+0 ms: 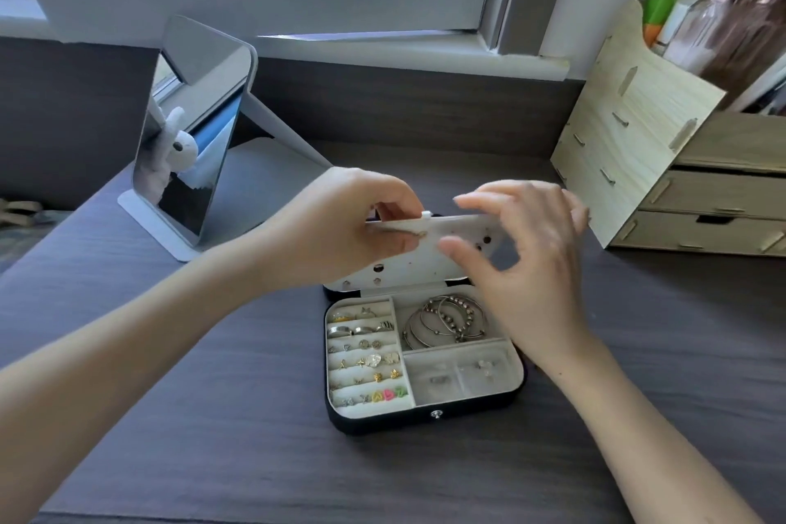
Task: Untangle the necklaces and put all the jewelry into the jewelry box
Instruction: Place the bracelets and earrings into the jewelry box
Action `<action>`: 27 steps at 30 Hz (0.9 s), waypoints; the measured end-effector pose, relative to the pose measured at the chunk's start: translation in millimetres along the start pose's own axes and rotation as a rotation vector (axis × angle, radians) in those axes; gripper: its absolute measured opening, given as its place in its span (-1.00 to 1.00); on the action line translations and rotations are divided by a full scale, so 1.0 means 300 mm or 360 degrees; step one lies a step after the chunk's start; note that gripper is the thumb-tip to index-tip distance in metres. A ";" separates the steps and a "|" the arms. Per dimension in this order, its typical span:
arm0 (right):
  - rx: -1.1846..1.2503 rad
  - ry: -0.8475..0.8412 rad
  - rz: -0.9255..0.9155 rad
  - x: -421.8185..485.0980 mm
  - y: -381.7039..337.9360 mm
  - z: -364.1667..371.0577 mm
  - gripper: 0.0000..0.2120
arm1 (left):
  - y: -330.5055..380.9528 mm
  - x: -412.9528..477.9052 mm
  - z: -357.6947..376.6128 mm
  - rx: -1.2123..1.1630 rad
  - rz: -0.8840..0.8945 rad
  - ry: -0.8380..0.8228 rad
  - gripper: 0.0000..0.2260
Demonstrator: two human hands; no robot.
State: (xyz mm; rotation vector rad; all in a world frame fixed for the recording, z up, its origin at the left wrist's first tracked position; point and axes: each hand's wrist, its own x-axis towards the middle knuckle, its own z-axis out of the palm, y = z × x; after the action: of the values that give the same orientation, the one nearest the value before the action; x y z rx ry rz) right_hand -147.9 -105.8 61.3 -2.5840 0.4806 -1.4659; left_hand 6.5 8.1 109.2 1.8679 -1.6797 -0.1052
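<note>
A black jewelry box point(425, 421) lies open on the desk, its cream tray holding rows of rings and earrings point(365, 366) at left and several silver bangles point(444, 321) at top right. Its white inner lid flap point(408, 264), dotted with holes, stands raised. My left hand point(353, 225) pinches the flap's upper left edge, with a small gold piece point(419, 235) at its fingertips. My right hand point(523, 268) hovers at the flap's right side, fingers spread and loosely bent, blurred. No necklace chain is plainly visible.
A tilted standing mirror point(187, 153) stands at the back left. A light wooden drawer organizer point(663, 183) holding bottles stands at the right. The window sill point(383, 51) runs behind. Grey desk surface point(212, 417) surrounds the box.
</note>
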 end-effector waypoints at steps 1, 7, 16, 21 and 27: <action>0.0006 0.0011 0.0044 0.002 0.016 -0.028 -0.73 | 0.001 0.005 0.004 0.0037 -0.0009 0.0053 -0.87; -0.0216 -0.0547 0.0433 -0.073 0.216 -0.160 -0.94 | 0.009 0.029 0.023 0.0158 -0.0051 0.0161 -0.84; -0.0358 -0.1033 0.0283 -0.182 0.234 -0.143 -0.86 | -0.007 0.057 0.037 0.0241 -0.0120 0.0129 -0.81; -0.0390 -0.0983 0.0192 -0.189 0.231 -0.123 -0.80 | -0.024 0.062 0.035 0.0172 -0.0120 0.0188 -0.83; -0.0379 -0.0894 0.0329 -0.176 0.227 -0.141 -0.89 | -0.033 0.063 0.040 0.0130 -0.0115 0.0234 -0.85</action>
State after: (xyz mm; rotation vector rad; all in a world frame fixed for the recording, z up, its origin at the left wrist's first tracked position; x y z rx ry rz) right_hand -223.4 -150.2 22.3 -2.8479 0.8398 -0.6045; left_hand 13.3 -13.9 101.2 1.9470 -1.5386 0.0707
